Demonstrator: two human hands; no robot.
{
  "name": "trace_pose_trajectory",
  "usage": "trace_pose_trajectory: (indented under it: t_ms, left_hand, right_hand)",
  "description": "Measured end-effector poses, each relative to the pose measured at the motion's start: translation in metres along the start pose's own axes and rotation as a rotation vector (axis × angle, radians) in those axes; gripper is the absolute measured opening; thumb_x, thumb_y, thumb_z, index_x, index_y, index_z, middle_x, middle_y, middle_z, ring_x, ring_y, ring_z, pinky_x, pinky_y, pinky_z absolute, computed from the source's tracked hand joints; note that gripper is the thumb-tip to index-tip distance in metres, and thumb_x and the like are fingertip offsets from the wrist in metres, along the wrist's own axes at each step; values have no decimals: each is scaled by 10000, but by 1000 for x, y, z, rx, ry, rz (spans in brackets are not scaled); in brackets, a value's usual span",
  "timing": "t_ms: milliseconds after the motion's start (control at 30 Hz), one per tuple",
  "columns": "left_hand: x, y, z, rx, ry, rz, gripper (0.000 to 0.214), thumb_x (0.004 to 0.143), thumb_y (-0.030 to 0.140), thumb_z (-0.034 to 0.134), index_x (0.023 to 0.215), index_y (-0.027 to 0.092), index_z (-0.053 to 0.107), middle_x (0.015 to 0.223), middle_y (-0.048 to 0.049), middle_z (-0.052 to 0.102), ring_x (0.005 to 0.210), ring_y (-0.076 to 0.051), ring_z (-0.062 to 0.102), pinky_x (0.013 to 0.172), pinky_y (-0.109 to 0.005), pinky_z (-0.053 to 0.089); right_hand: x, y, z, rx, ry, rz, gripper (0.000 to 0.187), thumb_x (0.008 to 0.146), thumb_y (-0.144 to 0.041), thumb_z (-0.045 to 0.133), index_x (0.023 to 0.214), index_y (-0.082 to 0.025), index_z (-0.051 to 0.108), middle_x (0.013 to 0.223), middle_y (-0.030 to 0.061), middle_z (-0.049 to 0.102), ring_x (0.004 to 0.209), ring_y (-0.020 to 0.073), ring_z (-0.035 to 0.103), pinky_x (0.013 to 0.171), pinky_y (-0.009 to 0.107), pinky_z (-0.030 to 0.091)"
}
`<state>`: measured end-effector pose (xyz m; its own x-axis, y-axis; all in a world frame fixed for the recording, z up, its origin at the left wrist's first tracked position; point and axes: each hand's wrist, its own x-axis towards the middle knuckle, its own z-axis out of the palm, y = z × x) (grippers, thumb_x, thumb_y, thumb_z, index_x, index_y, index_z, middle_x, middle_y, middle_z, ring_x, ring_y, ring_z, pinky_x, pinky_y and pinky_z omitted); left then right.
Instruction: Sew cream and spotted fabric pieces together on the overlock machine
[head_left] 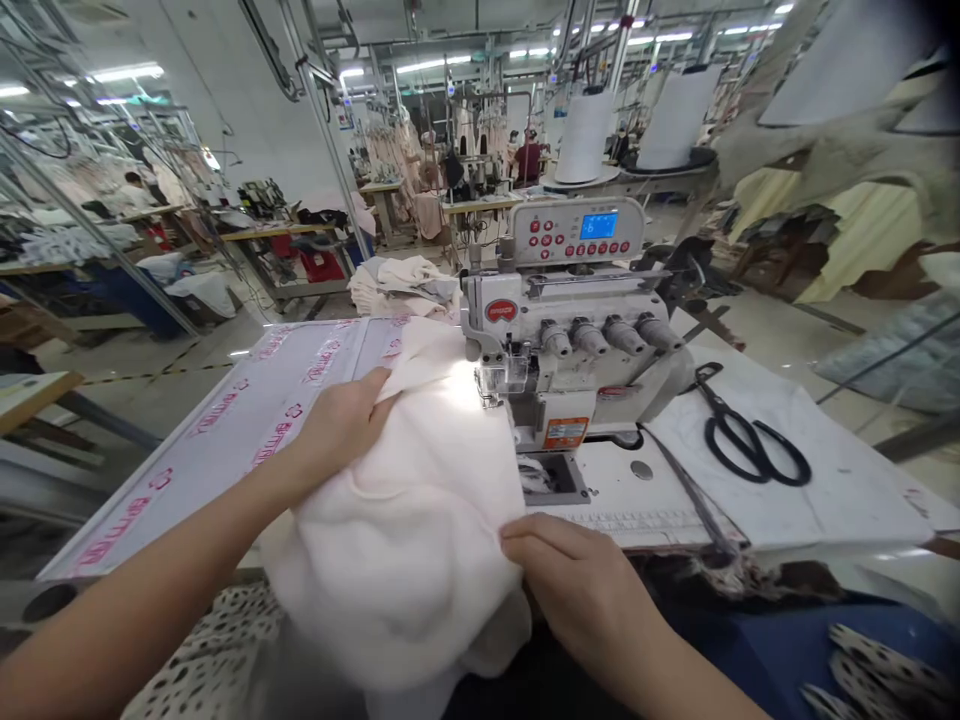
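A white desk [225,420] printed with pink lettering, too slanted to be read, is seen on the left. Cream knit fabric [405,540] lies bunched on it, a fold gripped by the fingers of the left hand [337,425]. Fingers of the right hand [577,590] are laid close together along its edge; whether it is pinched cannot be told. The fabric is held just beside the presser foot [495,378] of an overlock machine [577,340], whose red badge [501,310] is unreadable. A digit is shown on its blue display [598,225]. Black-handled scissors [750,440] are laid further right.
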<state>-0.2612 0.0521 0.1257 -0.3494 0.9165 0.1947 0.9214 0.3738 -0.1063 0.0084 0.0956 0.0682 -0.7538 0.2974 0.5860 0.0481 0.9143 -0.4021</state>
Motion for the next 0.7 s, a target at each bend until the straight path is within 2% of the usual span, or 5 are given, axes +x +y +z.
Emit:
trace_pose_trajectory:
  t_ms: [367, 600, 667, 700]
  left_hand:
    - [37, -8, -5, 58, 75, 25, 334, 875, 339, 298, 1100, 155, 462, 821, -98, 638, 775, -283, 604, 624, -332, 411]
    - [85, -17, 1, -40, 115, 71, 368, 871, 365, 349, 1137, 142, 469, 903, -116, 622, 861, -276, 586, 731, -356, 428]
    - [90, -18, -1, -80, 127, 66, 375, 856, 350, 399, 1156, 130, 447, 1012, -122, 590, 937, -254, 562, 782, -339, 429]
    - [85, -17, -3, -104, 161, 51, 387, 849, 335, 420, 1173, 123, 423, 1085, -128, 553, 994, -241, 534, 822, -328, 420]
  right_hand:
    - [31, 26, 4, 170, 25, 103, 258, 767, -30, 385, 829, -179, 586, 845, 53, 623, 766, 154, 598, 672, 250, 494]
    - [54, 44, 17, 238, 161, 148, 293, 713, -6, 408, 834, -189, 602, 855, 31, 625, 817, 158, 600, 710, 266, 486]
    - [52, 45, 23, 259, 233, 166, 283, 740, -24, 413, 865, -191, 605, 904, 41, 628, 885, 166, 589, 770, 290, 478]
    - [48, 45, 27, 269, 274, 196, 268, 763, -47, 420, 900, -190, 602, 959, 53, 622, 922, 173, 579, 798, 305, 471]
